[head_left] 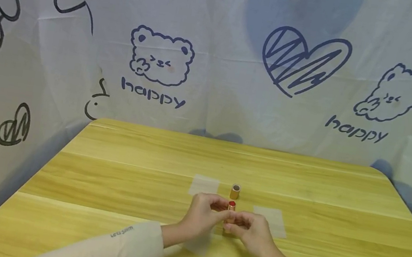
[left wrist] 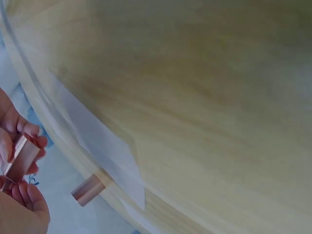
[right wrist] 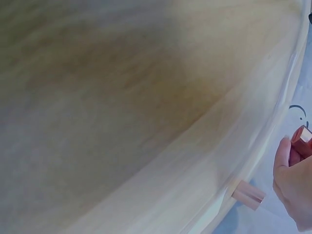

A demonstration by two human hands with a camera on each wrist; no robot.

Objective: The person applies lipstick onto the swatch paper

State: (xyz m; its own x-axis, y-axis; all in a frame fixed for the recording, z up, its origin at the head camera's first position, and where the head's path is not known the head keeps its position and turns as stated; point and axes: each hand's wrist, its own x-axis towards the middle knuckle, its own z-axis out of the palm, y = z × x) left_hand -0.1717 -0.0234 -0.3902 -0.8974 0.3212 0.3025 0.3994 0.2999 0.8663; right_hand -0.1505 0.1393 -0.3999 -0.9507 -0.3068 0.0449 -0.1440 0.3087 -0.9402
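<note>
In the head view, a lipstick (head_left: 232, 207) with its red tip showing stands upright between my two hands, uncapped. My left hand (head_left: 201, 216) grips its tube from the left, thumb across the front. From the right, my right hand (head_left: 255, 235) pinches the lower part of the tube with thumb and fingers. The metallic tube (left wrist: 23, 158) also shows between fingers in the left wrist view. Just behind the hands, the lipstick cap (head_left: 235, 191) stands on the table with its opening upward; neither hand touches it.
Pale, thin squares lie on the wooden table (head_left: 133, 188): one at back left (head_left: 204, 185), one at right (head_left: 271, 221), and one partly under my left hand (head_left: 198, 245). A white cloth (head_left: 220, 86) with drawn bears and hearts hangs behind the table.
</note>
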